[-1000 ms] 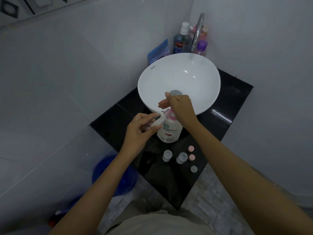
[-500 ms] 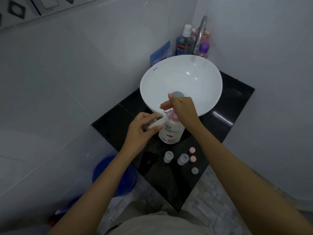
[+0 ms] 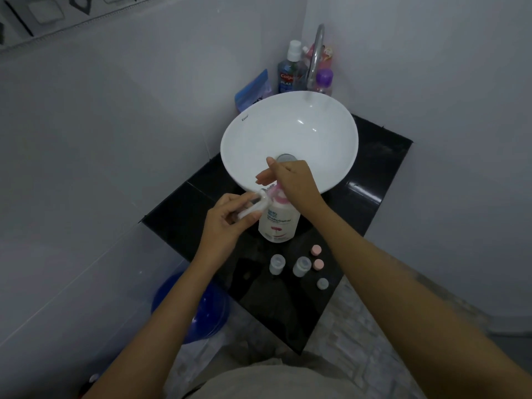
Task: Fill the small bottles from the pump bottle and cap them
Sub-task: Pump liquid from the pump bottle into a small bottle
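A white pump bottle (image 3: pixel 278 224) with a pink pump head stands on the black counter (image 3: pixel 371 194) in front of the basin. My right hand (image 3: pixel 290 180) rests on top of the pump head with its fingers stretched out. My left hand (image 3: pixel 227 220) holds a small clear bottle (image 3: pixel 253 208) tilted, its mouth up against the pump spout. Two more small clear bottles (image 3: pixel 277 264) (image 3: pixel 301 266) stand uncapped nearer to me. Beside them lie two pink caps (image 3: pixel 316 249) (image 3: pixel 318 264) and a pale cap (image 3: pixel 322 283).
A white bowl basin (image 3: pixel 247 133) sits on the counter with a chrome tap (image 3: pixel 315 53) behind it. Toiletry bottles (image 3: pixel 289 73) and a blue pouch (image 3: pixel 253 89) crowd the back corner. A blue bucket (image 3: pixel 201 309) stands on the floor at the left. White walls close in on both sides.
Both hands keep their hold at the pump bottle. The view has shifted slightly; nothing on the counter has moved.
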Tool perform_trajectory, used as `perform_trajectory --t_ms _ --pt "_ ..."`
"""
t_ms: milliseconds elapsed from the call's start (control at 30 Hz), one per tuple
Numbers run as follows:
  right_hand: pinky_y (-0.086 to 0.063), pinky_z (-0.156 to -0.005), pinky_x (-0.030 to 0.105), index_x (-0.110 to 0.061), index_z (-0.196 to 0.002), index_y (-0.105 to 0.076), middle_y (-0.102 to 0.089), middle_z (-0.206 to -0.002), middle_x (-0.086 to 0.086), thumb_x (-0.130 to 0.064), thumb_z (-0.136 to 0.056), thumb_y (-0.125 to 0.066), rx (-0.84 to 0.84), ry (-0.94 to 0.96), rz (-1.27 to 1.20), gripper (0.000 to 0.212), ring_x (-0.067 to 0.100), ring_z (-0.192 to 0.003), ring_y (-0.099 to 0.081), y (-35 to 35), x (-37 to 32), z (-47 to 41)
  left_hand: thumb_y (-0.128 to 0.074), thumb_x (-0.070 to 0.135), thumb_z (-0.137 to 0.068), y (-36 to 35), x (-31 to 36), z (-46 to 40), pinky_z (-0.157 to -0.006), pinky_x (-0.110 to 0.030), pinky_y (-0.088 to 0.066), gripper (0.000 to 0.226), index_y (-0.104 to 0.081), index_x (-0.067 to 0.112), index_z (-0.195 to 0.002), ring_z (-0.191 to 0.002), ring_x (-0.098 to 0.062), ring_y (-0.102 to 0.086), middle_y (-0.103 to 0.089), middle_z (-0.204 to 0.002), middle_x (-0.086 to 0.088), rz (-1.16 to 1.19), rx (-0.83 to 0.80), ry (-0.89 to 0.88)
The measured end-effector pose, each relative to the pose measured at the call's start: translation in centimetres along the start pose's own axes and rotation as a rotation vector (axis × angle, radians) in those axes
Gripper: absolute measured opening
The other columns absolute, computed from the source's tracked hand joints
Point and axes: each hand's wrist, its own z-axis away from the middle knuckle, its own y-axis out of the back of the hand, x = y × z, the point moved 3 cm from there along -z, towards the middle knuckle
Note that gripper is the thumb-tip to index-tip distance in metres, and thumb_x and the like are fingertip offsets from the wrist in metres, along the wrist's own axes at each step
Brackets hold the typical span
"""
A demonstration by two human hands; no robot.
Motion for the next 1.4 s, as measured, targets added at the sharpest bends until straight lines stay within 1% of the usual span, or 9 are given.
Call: perform_trajectory --t_ms 133,267,367,733,833,967,1200,1300,1400 --pt "-0.044 -0.058 0.003 -0.003 -0.081 -0.075 -0.072 -0.076 0.004 -0.027 -0.098 -0.045 -0.011 -0.044 -0.004 0.042 -0.005 -0.060 -0.061 -0.3 1.0 0.1 -0.066 0.011 -0.083 -0.2 -0.3 0.0 -0.085 -0.012 -0.047 0.034 -0.065 0.024 -0.114 -0.098 -0.005 -0.057 -0.058 -0.108 -0.008 -0.029 -0.002 0.025" --pt "-0.044 -0.060 0.002 -0.002 -0.082 -0.075 -0.074 -0.084 0.013 -0.026 -0.097 -0.047 -0.028 -0.033 0.046 0.040 0.002 -0.066 -0.063 -0.2 1.1 0.1 -0.067 0.011 -0.082 -0.2 -0.2 0.1 -0.081 -0.008 -0.046 0.033 -0.065 0.027 -0.111 -0.092 0.003 -0.057 -0.057 -0.108 -0.009 -0.034 -0.003 0.032" --pt "-0.045 -0.063 0.002 -0.001 -0.084 -0.075 -0.074 -0.080 0.008 -0.027 -0.096 -0.050 -0.062 0.005 0.016 0.037 0.000 -0.065 -0.065 0.2 0.1 -0.2 -0.067 0.009 -0.082 -0.1 0.3 0.0 -0.080 -0.006 -0.044 0.033 -0.065 0.024 -0.112 -0.091 0.006 -0.057 -0.058 -0.107 -0.008 -0.007 0.001 0.009" --pt "-0.042 -0.058 0.001 -0.004 -0.080 -0.076 -0.071 -0.072 0.000 -0.026 -0.097 -0.048 -0.050 -0.015 0.035 0.039 -0.008 -0.060 -0.061 -0.2 1.3 0.0 -0.066 0.009 -0.083 -0.2 -0.2 -0.1 -0.081 -0.009 -0.046 0.032 -0.067 0.022 -0.111 -0.093 0.003 -0.057 -0.058 -0.108 -0.006 -0.023 -0.022 0.053" --pt "-0.045 -0.064 0.003 -0.006 -0.082 -0.076 -0.073 -0.075 -0.001 -0.031 -0.094 -0.052 -0.121 -0.015 0.030 0.037 -0.003 -0.066 -0.065 0.3 0.4 -0.4 -0.066 0.009 -0.082 0.0 0.2 -0.3 -0.083 -0.010 -0.046 0.032 -0.067 0.020 -0.112 -0.098 -0.002 -0.058 -0.058 -0.110 -0.009 0.017 -0.021 0.036" --pt "-0.046 -0.065 0.005 -0.008 -0.077 -0.076 -0.072 -0.069 -0.005 -0.028 -0.096 -0.049 -0.055 0.019 -0.016 0.038 -0.002 -0.065 -0.065 0.2 0.2 -0.2 -0.066 0.008 -0.082 0.0 0.3 -0.4 -0.086 -0.012 -0.046 0.031 -0.067 0.016 -0.112 -0.100 -0.007 -0.058 -0.058 -0.111 -0.013 0.053 -0.024 0.022" --pt "-0.044 -0.057 0.006 -0.005 -0.077 -0.076 -0.072 -0.070 0.001 -0.025 -0.097 -0.048 -0.034 0.001 0.012 0.040 -0.004 -0.056 -0.060 -0.4 1.5 0.2 -0.066 0.010 -0.083 -0.1 -0.7 -0.2 -0.086 -0.017 -0.048 0.029 -0.068 0.021 -0.109 -0.100 -0.005 -0.058 -0.059 -0.109 -0.006 0.049 -0.046 0.080" --pt "-0.045 -0.061 0.004 -0.004 -0.081 -0.076 -0.075 -0.079 0.006 -0.029 -0.094 -0.052 -0.076 -0.006 0.009 0.037 -0.003 -0.064 -0.064 0.1 0.9 -0.2 -0.066 0.010 -0.082 -0.1 -0.4 -0.3 -0.086 -0.016 -0.048 0.030 -0.068 0.021 -0.110 -0.099 -0.003 -0.059 -0.059 -0.107 -0.005 0.070 -0.048 0.067" --pt "-0.047 -0.065 0.005 -0.004 -0.081 -0.075 -0.073 -0.073 -0.001 -0.029 -0.094 -0.053 -0.069 0.036 -0.024 0.036 0.001 -0.069 -0.068 0.3 0.3 -0.4 -0.066 0.010 -0.082 0.0 0.0 -0.5 -0.086 -0.014 -0.047 0.030 -0.068 0.018 -0.112 -0.100 -0.005 -0.059 -0.059 -0.107 -0.006 0.078 -0.048 0.041"
